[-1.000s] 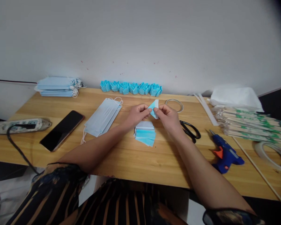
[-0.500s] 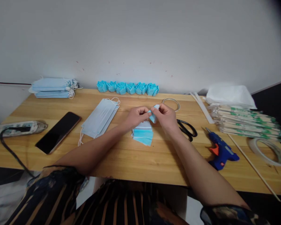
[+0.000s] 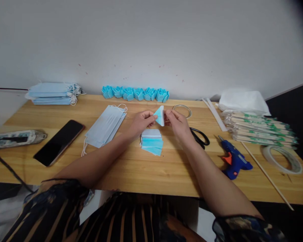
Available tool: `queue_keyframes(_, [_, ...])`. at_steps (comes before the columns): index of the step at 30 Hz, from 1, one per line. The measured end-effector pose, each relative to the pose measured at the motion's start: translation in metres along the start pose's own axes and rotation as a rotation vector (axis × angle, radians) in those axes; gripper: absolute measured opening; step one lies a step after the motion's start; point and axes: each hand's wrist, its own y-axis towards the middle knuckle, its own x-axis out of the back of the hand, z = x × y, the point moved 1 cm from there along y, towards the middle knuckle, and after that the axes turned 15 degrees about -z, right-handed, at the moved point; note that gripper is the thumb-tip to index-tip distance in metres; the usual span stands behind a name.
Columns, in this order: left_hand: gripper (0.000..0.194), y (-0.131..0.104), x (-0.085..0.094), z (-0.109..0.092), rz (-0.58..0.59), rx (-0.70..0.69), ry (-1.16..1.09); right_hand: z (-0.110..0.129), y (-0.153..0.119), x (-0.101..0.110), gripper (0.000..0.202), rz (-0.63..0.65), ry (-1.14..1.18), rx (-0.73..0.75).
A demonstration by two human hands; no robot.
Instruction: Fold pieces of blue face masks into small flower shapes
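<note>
A small triangular piece of folded blue-and-white mask fabric is held up above the table. My left hand pinches its left corner between thumb and fingers. On the other side, my right hand has its fingers curled in at the white right edge, the fingertips partly hidden. Just below the hands lies a fanned stack of cut blue and white fabric pieces. Black-handled scissors rest by my right forearm, their blades hidden behind it.
Blue fabric roses line the wall. Flat masks, a mask pile, a phone and a power strip lie left. Rightward are a glue gun, glue sticks, tape rolls, wrapped sticks and a thin stick.
The fabric piece, mostly covered by the fingers before, now shows as an opened-out triangle. My hands have moved slightly apart around it. The whole view has shifted a little.
</note>
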Motion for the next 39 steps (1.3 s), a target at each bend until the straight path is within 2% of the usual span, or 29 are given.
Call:
queue_keyframes(5, [0.032,-0.001,-0.001,-0.002,-0.010,-0.005,0.020,-0.002,0.000,0.000,0.037,-0.021,-0.130,0.084])
queue_keyframes(12, [0.035,-0.003,0.002,-0.002,-0.093,0.056,-0.143,-0.002,0.004,0.002,0.033,-0.085,-0.097,0.086])
queue_keyframes(23, [0.027,0.002,0.001,0.004,-0.039,0.004,-0.086,0.001,0.002,0.001,0.032,-0.071,-0.073,0.075])
queue_keyframes(29, [0.030,-0.004,-0.003,0.000,0.042,0.006,-0.048,-0.001,-0.004,-0.004,0.032,-0.059,-0.045,0.075])
queue_keyframes(39, [0.030,-0.004,-0.002,-0.003,-0.009,0.070,-0.088,0.003,-0.006,-0.005,0.033,-0.002,-0.061,0.078])
